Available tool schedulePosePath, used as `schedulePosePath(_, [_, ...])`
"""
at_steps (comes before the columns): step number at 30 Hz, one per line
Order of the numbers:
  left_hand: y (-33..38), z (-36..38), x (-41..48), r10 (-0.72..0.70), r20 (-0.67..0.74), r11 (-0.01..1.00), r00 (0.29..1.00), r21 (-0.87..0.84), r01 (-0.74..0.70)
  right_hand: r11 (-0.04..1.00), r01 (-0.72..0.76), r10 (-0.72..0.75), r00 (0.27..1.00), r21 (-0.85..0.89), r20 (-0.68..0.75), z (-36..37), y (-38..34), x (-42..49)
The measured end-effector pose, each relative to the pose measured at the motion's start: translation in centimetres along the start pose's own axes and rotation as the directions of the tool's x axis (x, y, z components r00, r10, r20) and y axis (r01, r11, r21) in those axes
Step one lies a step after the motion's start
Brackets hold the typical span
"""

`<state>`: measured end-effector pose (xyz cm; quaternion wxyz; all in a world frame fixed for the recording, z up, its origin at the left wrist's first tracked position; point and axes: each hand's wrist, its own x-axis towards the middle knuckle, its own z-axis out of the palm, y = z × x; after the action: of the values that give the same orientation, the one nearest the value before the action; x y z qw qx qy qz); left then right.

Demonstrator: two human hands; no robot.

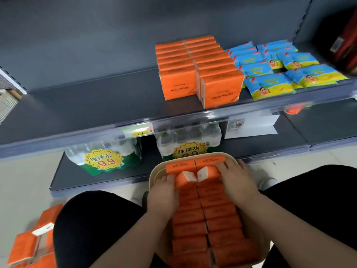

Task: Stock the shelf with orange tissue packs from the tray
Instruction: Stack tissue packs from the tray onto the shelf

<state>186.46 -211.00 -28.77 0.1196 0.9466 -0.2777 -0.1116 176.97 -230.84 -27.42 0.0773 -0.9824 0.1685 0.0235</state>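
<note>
Both hands are curled round tipped-up packs. The left hand point(164, 192) grips one orange tissue pack point(181, 181) by its outer end, and the right hand point(238, 180) grips a second pack point(209, 171) the same way. Both packs are tilted out of their rows in the tray point(154, 175) between the person's knees. They look light, soft and squashy under slick film, so a gentle pinch across the short ends should hold without crushing. Above, on the shelf point(96, 105), the shelved orange packs point(193, 74) stand in two rows just beside blue packets point(270, 74).
</note>
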Motion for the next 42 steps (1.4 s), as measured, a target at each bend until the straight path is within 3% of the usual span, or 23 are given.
schedulePosePath(4, [0.7, -3.4, -0.7, 0.065, -0.176, 0.994, 0.982, -0.08, -0.08, 0.999, 0.021, -0.024, 0.994, -0.034, -0.109, -3.7, 0.3, -0.3])
schedulePosePath(9, [3.9, -11.3, 1.6, 0.164, -0.433, 0.976, 0.886, -0.06, -0.21, 0.998, 0.011, -0.029, 0.962, -0.066, -0.273, -8.5, 0.6, 0.1])
schedulePosePath(12, [6.1, -15.9, 4.4, 0.148, -0.504, 0.98, 0.851, -0.038, -0.194, 0.998, 0.021, -0.039, 0.948, -0.061, -0.316, -10.7, 0.7, 0.6])
schedulePosePath(20, [9.1, -19.7, 12.8, 0.143, -0.429, 0.969, 0.892, 0.246, -0.037, 0.999, -0.038, 0.038, 0.972, 0.008, -0.233, -12.7, 2.3, 2.8])
schedulePosePath(25, [9.5, -19.0, 16.9, 0.152, -0.381, 0.943, 0.912, 0.332, -0.019, 0.997, -0.053, 0.064, 0.978, 0.06, -0.197, -12.4, 3.1, 3.9])
schedulePosePath(35, [9.0, -17.7, 18.4, 0.102, -0.445, 0.994, 0.889, 0.068, -0.08, 0.995, 0.025, -0.003, 0.974, 0.094, -0.225, -12.8, 1.1, 5.6])
schedulePosePath(42, [4.6, -20.2, 15.3, 0.016, -0.52, 0.984, 0.854, -0.145, -0.107, 0.982, 0.183, -0.148, 0.907, 0.052, -0.394, -16.9, -3.9, 8.6])
